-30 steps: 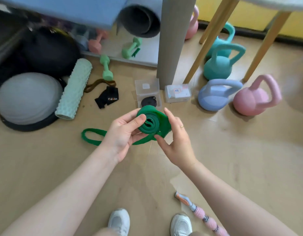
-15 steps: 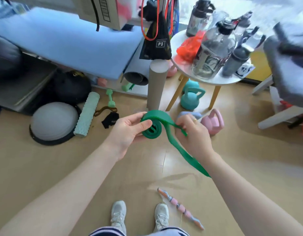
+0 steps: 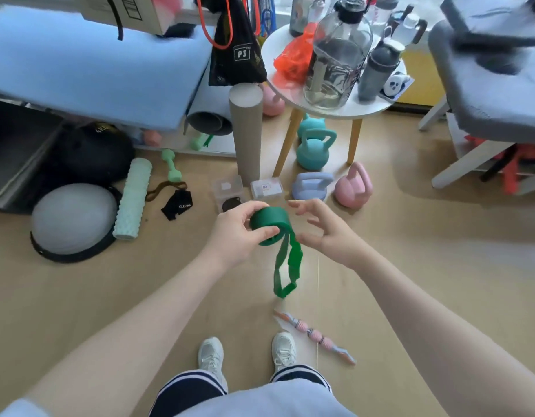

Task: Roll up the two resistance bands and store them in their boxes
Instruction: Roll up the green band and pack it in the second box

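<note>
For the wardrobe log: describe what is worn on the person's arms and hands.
Both forearms are bare to the frame edge, with no sleeves, gloves or watch visible. The left hand shows no jewellery. The right hand is too blurred here to tell whether it wears a ring.

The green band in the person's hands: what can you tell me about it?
The green rubbery resistance band is a flat, matte strip, mostly wound into a thick roll. The left hand grips that roll, thumb on its front, fingers over the top. A short unrolled loop hangs down from it, slightly crumpled, clear of the floor. The right hand is open beside it, not clearly touching.
</note>
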Action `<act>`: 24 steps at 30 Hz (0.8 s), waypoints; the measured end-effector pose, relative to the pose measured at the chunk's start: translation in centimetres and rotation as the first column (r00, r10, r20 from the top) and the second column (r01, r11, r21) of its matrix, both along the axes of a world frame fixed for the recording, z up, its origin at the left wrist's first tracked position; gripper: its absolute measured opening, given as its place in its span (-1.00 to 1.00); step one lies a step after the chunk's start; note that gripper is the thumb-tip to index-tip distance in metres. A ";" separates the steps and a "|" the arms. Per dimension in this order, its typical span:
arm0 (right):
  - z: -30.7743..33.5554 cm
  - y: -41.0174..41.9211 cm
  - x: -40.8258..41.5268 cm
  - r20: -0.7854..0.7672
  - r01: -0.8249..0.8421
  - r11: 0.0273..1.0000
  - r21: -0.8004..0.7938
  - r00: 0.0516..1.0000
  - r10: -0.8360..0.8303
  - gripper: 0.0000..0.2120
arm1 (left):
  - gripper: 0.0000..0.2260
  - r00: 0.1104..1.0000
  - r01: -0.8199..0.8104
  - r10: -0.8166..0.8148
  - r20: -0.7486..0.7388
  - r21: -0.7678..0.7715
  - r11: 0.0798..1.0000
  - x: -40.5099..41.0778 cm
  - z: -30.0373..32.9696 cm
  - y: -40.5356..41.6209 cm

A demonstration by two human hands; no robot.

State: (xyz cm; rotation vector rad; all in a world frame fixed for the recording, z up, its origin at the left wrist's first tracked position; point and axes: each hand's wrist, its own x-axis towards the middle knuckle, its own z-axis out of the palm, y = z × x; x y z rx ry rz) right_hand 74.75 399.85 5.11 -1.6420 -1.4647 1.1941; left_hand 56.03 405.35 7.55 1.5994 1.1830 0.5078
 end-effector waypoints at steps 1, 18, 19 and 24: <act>0.4 0.4 -0.5 -0.036 -0.051 0.999 0.008 0.998 0.051 -0.72 | -0.71 1.000 -0.001 0.001 -0.017 0.001 1.000 -0.3 -0.1 0.0; 2.3 4.1 -11.7 -0.260 -0.015 0.982 0.188 0.963 0.064 -0.53 | -0.74 0.837 -0.277 0.353 0.419 -0.232 0.932 -9.3 3.1 1.1; 2.2 4.1 -12.1 -0.314 0.023 0.987 0.157 0.949 0.028 -0.56 | -0.71 0.829 -0.273 0.355 0.432 -0.242 0.931 -9.4 3.0 1.1; 1.4 3.4 -13.4 -0.416 0.159 0.986 0.056 0.901 -0.122 -0.73 | -0.82 0.779 -0.282 0.407 0.477 -0.314 0.907 -9.4 1.4 1.0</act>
